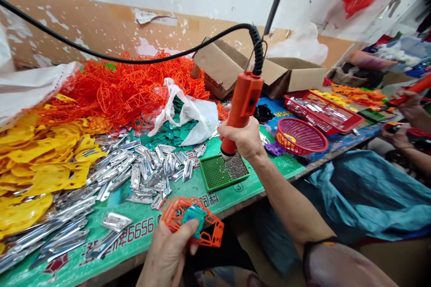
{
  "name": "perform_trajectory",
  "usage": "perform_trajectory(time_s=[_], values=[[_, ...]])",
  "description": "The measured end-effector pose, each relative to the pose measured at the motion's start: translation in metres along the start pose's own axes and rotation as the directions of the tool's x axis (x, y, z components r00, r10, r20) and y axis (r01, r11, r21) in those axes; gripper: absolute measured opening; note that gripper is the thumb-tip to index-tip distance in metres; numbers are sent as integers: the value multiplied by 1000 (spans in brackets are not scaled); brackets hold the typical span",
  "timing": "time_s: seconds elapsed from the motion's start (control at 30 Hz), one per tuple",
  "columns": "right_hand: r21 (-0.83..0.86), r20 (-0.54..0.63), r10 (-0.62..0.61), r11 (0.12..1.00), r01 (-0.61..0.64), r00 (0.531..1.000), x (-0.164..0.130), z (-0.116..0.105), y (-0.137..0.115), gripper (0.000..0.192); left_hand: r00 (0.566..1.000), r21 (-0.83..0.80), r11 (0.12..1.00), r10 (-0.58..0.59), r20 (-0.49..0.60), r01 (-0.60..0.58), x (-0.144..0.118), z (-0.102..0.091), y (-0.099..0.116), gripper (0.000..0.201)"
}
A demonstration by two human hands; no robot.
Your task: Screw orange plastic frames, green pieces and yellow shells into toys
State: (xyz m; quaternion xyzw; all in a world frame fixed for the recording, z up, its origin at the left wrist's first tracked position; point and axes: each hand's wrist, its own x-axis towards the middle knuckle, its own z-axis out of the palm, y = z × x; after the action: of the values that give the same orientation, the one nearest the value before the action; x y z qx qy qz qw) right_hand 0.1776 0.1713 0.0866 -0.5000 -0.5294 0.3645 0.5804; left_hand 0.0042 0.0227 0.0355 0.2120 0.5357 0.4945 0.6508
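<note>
In the head view, the left hand comes in from the bottom edge, its wrist cut off there. Its fingers are closed on an orange plastic frame, held over the counter's near edge, with the thumb pressed on a teal piece set in it. The thumb covers part of that piece, and the fingers beneath are mostly hidden by the frame.

The right hand has its fingers wrapped around an orange corded tool, held nose-down over a green tray. Whether the tip touches the tray cannot be told. Tiny grey parts fill the tray's right portion, too small to make out singly.

Left of the tray lie silvery metal pieces, overlapping too much to count. A white bag partly covers a teal heap; behind rises a tangled orange pile. Yellow sheets run off the left edge. At far right, a co-worker's hands are blurred and partly cut off.
</note>
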Motion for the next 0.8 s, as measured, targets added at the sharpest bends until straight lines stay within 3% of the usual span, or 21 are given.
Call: perform_trajectory(time_s=[0.8], values=[[-13, 34, 39, 999, -39, 999, -11, -9, 8, 27, 1000, 54, 998, -12, 12, 12, 3, 1, -5, 30]])
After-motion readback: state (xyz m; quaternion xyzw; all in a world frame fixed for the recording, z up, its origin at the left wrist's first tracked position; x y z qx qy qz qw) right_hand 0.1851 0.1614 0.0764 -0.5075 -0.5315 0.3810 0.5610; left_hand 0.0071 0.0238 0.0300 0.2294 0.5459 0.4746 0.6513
